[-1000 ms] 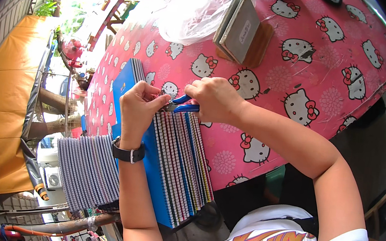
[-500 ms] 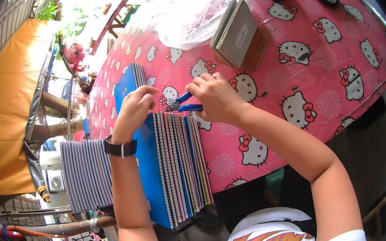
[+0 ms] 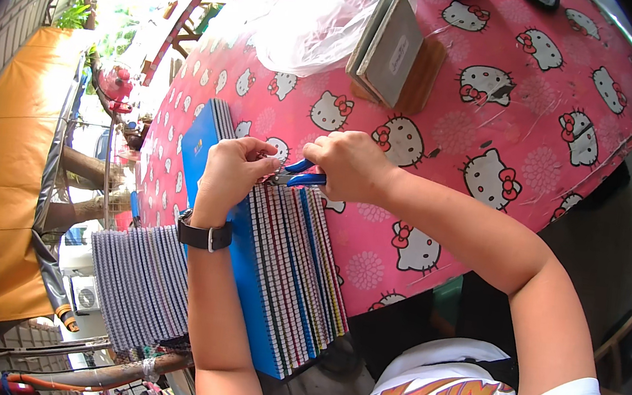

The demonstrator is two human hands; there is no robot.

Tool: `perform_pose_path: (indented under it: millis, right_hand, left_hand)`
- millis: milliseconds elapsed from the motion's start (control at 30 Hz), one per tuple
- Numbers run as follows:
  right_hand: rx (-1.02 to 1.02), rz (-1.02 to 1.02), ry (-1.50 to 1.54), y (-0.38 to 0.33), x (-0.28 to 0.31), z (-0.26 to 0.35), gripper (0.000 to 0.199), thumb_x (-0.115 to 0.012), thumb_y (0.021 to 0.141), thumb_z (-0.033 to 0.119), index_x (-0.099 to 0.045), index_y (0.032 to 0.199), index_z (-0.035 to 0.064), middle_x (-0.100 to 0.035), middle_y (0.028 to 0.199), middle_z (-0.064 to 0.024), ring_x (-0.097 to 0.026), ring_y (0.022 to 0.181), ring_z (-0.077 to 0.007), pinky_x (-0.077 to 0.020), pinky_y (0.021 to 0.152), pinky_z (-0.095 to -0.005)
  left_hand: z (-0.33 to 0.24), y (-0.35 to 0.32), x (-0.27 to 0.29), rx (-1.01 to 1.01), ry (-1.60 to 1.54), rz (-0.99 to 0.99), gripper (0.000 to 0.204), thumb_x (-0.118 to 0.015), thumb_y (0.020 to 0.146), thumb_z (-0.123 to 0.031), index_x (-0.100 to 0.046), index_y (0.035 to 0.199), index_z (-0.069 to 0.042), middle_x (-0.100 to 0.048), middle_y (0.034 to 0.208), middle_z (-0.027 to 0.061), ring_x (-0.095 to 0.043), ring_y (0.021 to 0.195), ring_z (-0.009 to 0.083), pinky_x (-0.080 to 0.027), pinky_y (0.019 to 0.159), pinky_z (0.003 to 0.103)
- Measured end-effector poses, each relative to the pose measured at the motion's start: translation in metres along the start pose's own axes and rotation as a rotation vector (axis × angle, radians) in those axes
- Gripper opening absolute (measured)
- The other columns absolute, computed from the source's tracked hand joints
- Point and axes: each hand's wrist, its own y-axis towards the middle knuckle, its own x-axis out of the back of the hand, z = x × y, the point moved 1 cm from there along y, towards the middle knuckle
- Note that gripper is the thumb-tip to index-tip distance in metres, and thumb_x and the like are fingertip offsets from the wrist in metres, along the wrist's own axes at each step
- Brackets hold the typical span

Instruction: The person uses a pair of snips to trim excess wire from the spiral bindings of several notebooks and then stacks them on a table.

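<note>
Blue-handled pliers point(image 3: 301, 175) are gripped in the closed right hand point(image 3: 345, 163) at the top end of a fanned stack of spiral-bound notebooks point(image 3: 287, 269) on the pink table point(image 3: 501, 102). The stack's upper edge is pinched by the left hand point(image 3: 231, 171), fingers curled shut.

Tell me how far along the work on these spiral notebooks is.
Looks done: a fanned pile of spiral notebooks lies at the left. In hand: the right hand works blue-handled pliers at the coil end of the fanned stack, steadied by the left hand. Left: I cannot tell how many in that stack remain.
</note>
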Motion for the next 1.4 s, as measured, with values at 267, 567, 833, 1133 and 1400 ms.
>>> perform_pose_path:
  millis: [267,567,833,1133,1400]
  right_hand:
    - [0.034,-0.004,-0.097,-0.005,0.007,-0.01,0.034,-0.072,0.064,0.021,-0.059,0.091,0.0064,-0.062,0.087,-0.009,-0.062,0.087,-0.0248,-0.0492,0.072,-0.0379]
    - [0.087,-0.016,-0.149,-0.007,0.004,-0.006,0.044,-0.075,0.062,0.019,-0.058,0.1,0.0059,-0.06,0.095,-0.0083,-0.057,0.096,-0.0234,-0.0451,0.079,-0.0374]
    - [0.092,-0.03,-0.099,-0.006,-0.002,-0.002,0.024,-0.069,0.068,0.016,-0.057,0.087,0.0061,-0.06,0.082,-0.0093,-0.06,0.083,-0.0259,-0.047,0.071,-0.0371]
    - [-0.105,0.148,-0.017,-0.008,0.006,-0.005,0.028,-0.07,0.067,0.017,-0.06,0.091,0.0063,-0.063,0.085,-0.0103,-0.064,0.084,-0.026,-0.05,0.072,-0.0375]
    - [-0.007,0.051,-0.17,-0.019,0.012,-0.006,0.039,-0.074,0.065,0.023,-0.057,0.096,0.0072,-0.06,0.095,-0.0072,-0.057,0.095,-0.024,-0.0434,0.077,-0.0376]
  left_hand:
    - [0.006,0.002,0.003,0.018,-0.108,0.006,0.022,-0.071,0.077,-0.01,-0.068,0.092,0.004,-0.066,0.07,0.0059,-0.057,0.058,0.0069,-0.046,0.052,0.021]
    - [0.007,0.001,0.004,0.02,-0.104,0.017,0.023,-0.073,0.076,-0.012,-0.068,0.092,0.003,-0.066,0.07,0.0048,-0.056,0.058,0.0064,-0.045,0.052,0.021]
    - [0.003,0.001,0.0,-0.003,-0.083,-0.004,0.021,-0.074,0.073,-0.011,-0.069,0.088,0.002,-0.067,0.071,0.0058,-0.06,0.063,0.0076,-0.047,0.057,0.021]
    - [0.008,0.004,0.001,0.036,-0.105,-0.025,0.023,-0.07,0.078,-0.013,-0.066,0.094,0.003,-0.065,0.073,0.0044,-0.058,0.063,0.0072,-0.046,0.057,0.022]
    - [0.008,0.008,0.001,0.076,-0.125,0.123,0.017,-0.068,0.082,-0.012,-0.063,0.091,0.001,-0.063,0.078,0.0007,-0.055,0.068,0.0055,-0.044,0.061,0.019]
